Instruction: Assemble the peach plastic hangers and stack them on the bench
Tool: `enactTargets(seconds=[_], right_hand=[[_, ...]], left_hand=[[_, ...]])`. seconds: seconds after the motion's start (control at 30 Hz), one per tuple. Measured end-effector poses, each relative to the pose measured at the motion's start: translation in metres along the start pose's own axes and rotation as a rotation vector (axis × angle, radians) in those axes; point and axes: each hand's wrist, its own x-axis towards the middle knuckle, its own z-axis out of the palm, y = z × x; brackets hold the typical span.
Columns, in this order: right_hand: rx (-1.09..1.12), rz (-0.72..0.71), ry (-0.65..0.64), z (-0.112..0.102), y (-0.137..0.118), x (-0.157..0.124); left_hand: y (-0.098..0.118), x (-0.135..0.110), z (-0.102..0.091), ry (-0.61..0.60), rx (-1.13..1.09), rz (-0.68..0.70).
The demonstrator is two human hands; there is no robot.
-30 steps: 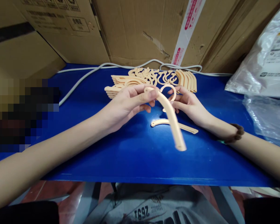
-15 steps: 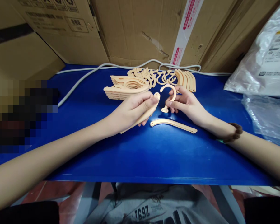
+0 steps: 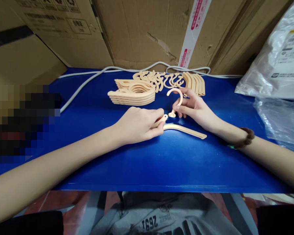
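Note:
Between the thumb and fingers of my left hand [image 3: 139,125] is a beige plastic hanger arm [image 3: 164,118]; its rounded end with a hole sticks out, and my hand hides the rest. My right hand [image 3: 194,107] pinches a beige hanger hook [image 3: 180,98] by its stem, curve upward. The hook's flared foot sits close to the end of the hanger arm; I cannot tell whether they touch. A second hanger arm [image 3: 186,130] lies on the blue table [image 3: 147,163] just below the hands, its left end behind my left fingers.
Stacked hanger pieces [image 3: 132,96] lie behind my left hand. Several loose hooks [image 3: 172,80] and a row of hanger arms [image 3: 194,84] are farther back. A white cable [image 3: 88,78] runs before cardboard boxes [image 3: 142,32]. Plastic packaging [image 3: 271,71] stands at the right.
My left hand has turned palm-down and lowered its hanger arm, bringing the holed end down beside the hook's foot. My right hand holds the hook in nearly the same place.

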Motion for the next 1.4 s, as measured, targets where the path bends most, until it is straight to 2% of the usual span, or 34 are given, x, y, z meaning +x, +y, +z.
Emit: enactTargets(seconds=[0.2,0.43,0.57,0.77,1.13,1.4], right_hand=[[0.001,-0.003,-0.006,-0.0012,0.0026,0.0001],[0.010,-0.010,0.005,0.0008,0.0023,0.0004],[-0.008,-0.004,0.003,-0.0001,0.0024,0.0000],[0.001,0.004,0.023,-0.0009,0.0034,0.0000],[0.041,0.006,0.064,-0.0014,0.0042,0.0023],[0.098,0.003,0.098,0.0001,0.0002,0.0016]], left_hand=[[-0.0043,0.0003,0.0039,0.047,0.058,0.084],[-0.0050,0.0004,0.0080,0.178,0.230,0.232],[-0.0064,-0.0004,0.0068,0.233,0.274,0.247],[-0.0070,-0.0010,0.0050,0.182,0.253,0.237],[-0.0083,-0.0005,0.0045,0.161,0.229,0.197],[-0.0094,-0.0004,0.0063,0.206,0.250,0.234]])
